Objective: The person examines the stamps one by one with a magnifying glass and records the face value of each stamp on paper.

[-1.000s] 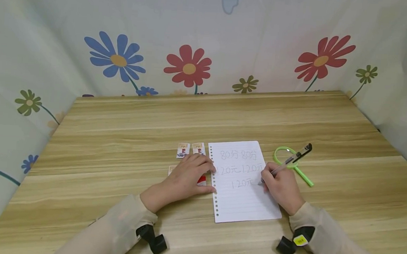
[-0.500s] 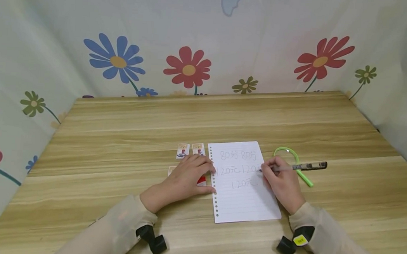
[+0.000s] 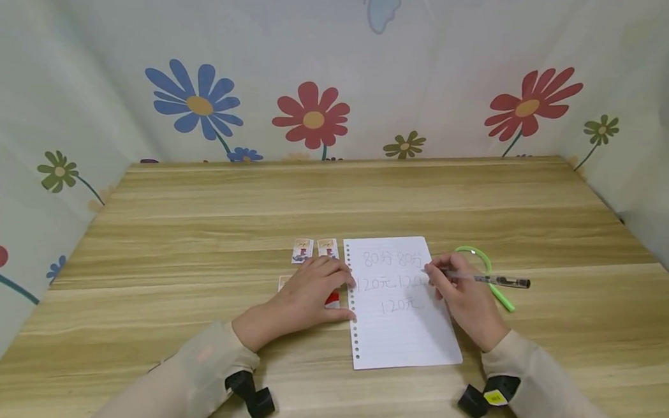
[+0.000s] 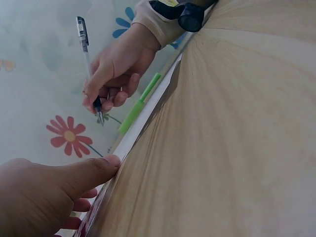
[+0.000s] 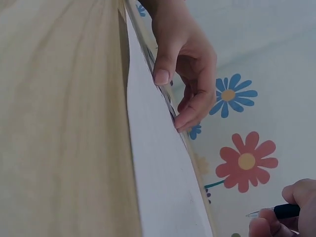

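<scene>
A white lined sheet of paper [image 3: 401, 341] with punched holes down its left side lies on the table, bearing three rows of handwritten numbers and characters. My left hand [image 3: 309, 290] rests at its left edge, thumb and fingertips touching the paper. Small printed stamp-like cards [image 3: 302, 249] show beyond that hand, and others, one with a red part [image 3: 333, 298], are partly hidden beneath it. My right hand [image 3: 469, 303] pinches a clear-barrelled gel pen [image 3: 505, 281] over the sheet's upper right side. In the left wrist view, the pen's tip [image 4: 101, 118] is apart from the paper.
A green magnifying glass [image 3: 501, 298] lies right of the sheet, its ring partly hidden behind my right hand. The wood-grain table [image 3: 196, 220] meets a white flower-printed curtain [image 3: 435, 62] at the back and sides. Each wrist wears a small black camera [image 3: 473, 403].
My right hand has lifted the pen from the third written row and moved up the sheet. The pen's barrel has swung down, now pointing right. The left hand stays in place.
</scene>
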`<state>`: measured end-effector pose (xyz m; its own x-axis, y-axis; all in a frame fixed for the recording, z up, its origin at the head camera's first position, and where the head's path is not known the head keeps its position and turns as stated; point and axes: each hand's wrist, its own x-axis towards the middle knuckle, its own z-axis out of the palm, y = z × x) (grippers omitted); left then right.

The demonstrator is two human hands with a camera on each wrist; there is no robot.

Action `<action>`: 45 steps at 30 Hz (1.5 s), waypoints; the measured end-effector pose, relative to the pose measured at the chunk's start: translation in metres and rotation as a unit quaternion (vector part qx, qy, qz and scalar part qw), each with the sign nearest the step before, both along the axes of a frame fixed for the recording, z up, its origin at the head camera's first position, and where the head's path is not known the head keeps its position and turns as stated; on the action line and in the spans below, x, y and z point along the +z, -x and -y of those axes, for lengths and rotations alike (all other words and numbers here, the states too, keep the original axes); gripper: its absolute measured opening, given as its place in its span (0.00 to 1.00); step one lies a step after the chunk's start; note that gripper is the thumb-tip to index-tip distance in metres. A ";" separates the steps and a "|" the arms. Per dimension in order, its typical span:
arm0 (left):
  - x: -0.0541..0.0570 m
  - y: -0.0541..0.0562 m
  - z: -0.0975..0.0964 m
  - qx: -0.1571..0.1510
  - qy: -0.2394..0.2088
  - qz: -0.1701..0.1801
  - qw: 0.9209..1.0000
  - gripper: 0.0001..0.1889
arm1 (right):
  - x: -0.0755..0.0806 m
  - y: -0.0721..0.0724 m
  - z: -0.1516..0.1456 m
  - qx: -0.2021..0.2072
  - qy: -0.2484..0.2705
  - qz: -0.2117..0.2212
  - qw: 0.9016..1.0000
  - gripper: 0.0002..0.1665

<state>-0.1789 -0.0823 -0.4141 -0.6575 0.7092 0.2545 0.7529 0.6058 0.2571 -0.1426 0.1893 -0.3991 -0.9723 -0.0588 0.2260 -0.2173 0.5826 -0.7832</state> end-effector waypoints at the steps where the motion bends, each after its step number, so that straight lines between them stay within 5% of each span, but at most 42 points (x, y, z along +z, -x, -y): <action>1: 0.000 0.000 0.000 0.000 0.000 0.000 1.000 0.23 | 0.002 0.001 0.000 0.004 0.000 -0.003 1.000 0.12; 11: -0.001 -0.001 0.000 -0.001 0.002 0.005 1.000 0.23 | 0.018 0.002 -0.011 0.017 -0.002 0.013 1.000 0.17; 16: -0.001 -0.002 0.001 0.002 0.003 0.006 1.000 0.23 | 0.024 0.006 -0.019 0.045 -0.066 -0.054 0.995 0.14; 22: -0.001 -0.002 0.001 0.001 0.004 0.007 1.000 0.23 | 0.029 0.009 -0.024 0.051 -0.157 -0.130 0.978 0.09; 27: 0.000 -0.003 0.001 0.001 0.002 0.007 1.000 0.23 | 0.039 0.008 -0.027 0.053 -0.159 -0.105 0.980 0.08; 35: -0.001 -0.002 0.001 0.006 0.004 0.008 1.000 0.24 | 0.042 0.010 -0.034 0.043 -0.202 -0.124 0.971 0.12; 45: -0.002 -0.003 0.001 0.007 0.009 0.006 1.000 0.23 | 0.053 0.008 -0.042 0.064 -0.180 -0.081 0.978 0.14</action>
<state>-0.1756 -0.0835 -0.4158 -0.6700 0.7048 0.2331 0.7415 0.6205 0.2553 -0.1502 0.2312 -0.3464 -0.9051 -0.2811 0.3190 -0.4103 0.7742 -0.4819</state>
